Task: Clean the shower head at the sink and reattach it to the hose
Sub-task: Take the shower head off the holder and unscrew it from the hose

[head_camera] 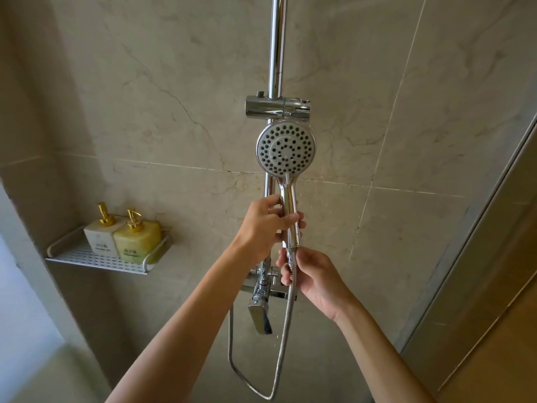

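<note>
fingers of left hand point(261, 225) wrap shower head point(286, 151) chrome handle; right hand point(312, 276) pinches ribbed hose point(286, 318).

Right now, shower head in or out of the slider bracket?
Out. The shower head sits below the empty bracket, held by its handle in the left hand; the right hand pinches the hose nut.

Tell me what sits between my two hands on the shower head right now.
In the head view, the lower handle of the shower head and its hose nut lie between the left hand and right hand.
</note>
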Available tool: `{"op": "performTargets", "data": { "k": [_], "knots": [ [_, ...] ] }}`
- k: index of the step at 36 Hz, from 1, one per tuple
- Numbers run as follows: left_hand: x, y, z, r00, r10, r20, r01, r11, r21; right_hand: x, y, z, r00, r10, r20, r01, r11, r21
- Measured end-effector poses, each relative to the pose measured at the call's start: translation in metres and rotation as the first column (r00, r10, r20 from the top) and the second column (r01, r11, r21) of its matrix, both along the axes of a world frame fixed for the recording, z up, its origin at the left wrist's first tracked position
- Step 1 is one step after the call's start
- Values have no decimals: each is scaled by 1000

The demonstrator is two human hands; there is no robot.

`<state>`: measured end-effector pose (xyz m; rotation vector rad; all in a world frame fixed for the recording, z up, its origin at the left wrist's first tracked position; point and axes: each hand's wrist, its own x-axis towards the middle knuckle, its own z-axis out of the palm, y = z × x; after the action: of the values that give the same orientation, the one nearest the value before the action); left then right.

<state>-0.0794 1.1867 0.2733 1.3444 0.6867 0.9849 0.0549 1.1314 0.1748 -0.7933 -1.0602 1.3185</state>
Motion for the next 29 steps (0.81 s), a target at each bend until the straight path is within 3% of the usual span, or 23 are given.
{"op": "performTargets", "data": {
  "k": [8,15,18,23,29],
  "knots": [
    [2,1,-2,1000,8,-9,-8,1000,9,-6,1,0,974,-183,135,177,983,55],
    [4,3,-4,1000,19,-12,-18,999,27,-12,4,-2,949,-283,142,273,958,83],
    [4,4,-6,1000,15,-9,-15,999,29,-11,1,-2,970,-223,98,216,974,75],
    [4,6,-5,1000,4,8,-4,1000,17,-5,-1,-1,991,-44,-124,45,999,10],
    [6,6,-6,1000,-14,10,14,1000,-16,-1,-4,6,998,40,-46,-42,998,-46]
  ]
}}
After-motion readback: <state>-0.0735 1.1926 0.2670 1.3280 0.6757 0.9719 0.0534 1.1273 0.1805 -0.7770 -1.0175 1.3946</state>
